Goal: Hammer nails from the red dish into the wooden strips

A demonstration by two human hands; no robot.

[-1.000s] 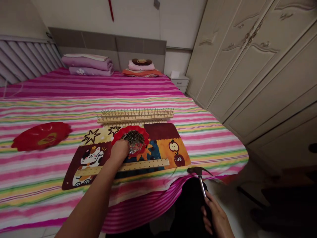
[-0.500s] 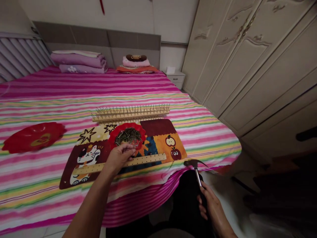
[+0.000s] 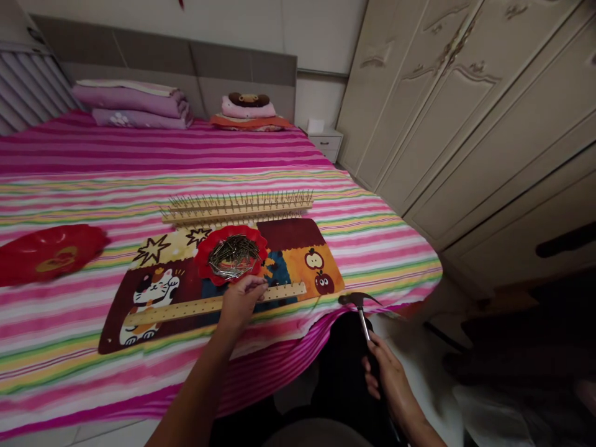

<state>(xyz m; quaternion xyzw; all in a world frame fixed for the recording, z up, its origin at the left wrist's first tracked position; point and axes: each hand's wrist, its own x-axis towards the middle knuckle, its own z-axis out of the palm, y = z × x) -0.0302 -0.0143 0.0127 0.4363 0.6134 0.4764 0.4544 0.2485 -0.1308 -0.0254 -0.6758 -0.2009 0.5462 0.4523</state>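
My right hand is wrapped round the dark grip of a claw hammer, its head by the bed's front edge. The fingers of my left hand are pinched together over a wooden strip with rows of small holes; what they hold is too small to make out. Just behind that hand, a red scalloped bowl holds many nails. Strip and bowl rest on a patterned mat with a cat and apples. A few nails seem to stand near the strip's right end.
Behind the mat lie wooden strips full of upright nails. A red plate lies at left on the striped bedspread. Folded bedding is stacked by the headboard, and a wardrobe stands at right.
My left hand has moved right, from the bowl's front rim to over the strip, with fingers still pinched. The view has shifted slightly. The hammer stays in my right hand.
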